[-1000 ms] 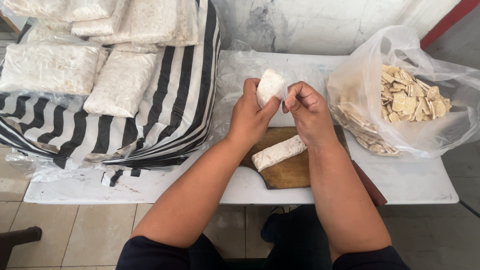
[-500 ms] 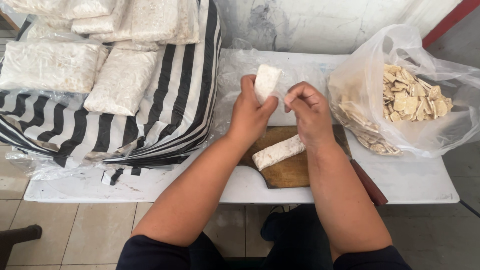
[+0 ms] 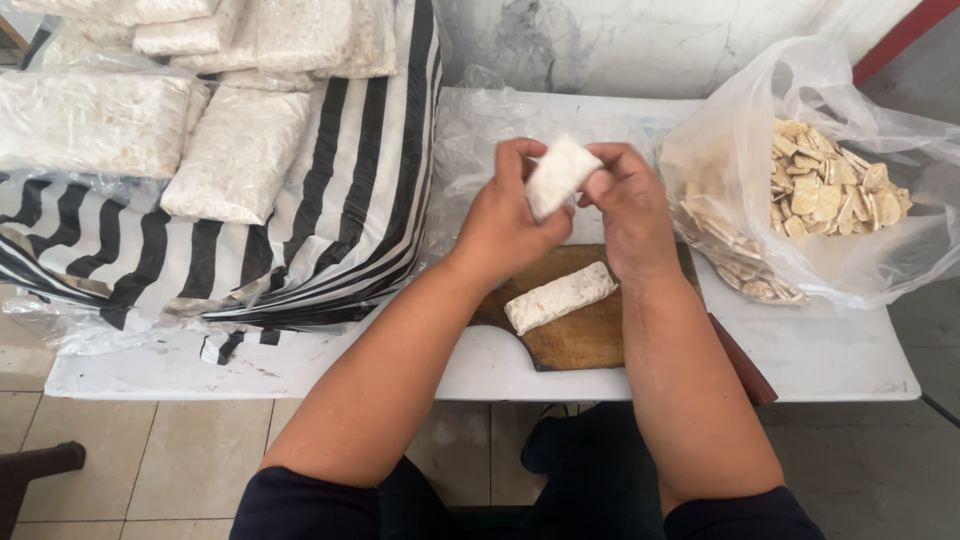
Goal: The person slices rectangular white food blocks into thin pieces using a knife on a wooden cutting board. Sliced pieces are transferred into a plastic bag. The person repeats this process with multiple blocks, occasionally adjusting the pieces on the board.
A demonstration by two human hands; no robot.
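both hands up over the wooden board [image 3: 585,340]: left hand [image 3: 510,225] and right hand [image 3: 630,215] grasping a white block [image 3: 558,175] between them, likely peeling its wrap; second block [image 3: 558,297] lies just below, next needs a fingertip pull.

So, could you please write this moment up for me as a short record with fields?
Left hand: left hand grips the white block, raised above the board
Right hand: right hand pinches the same block at its right end
On the board: wooden cutting board carries a second white log, lying at a slant
Right side: clear plastic bag full of pale cut slices
Left side: black and white striped bag stacked with wrapped white slabs
Surface: white table
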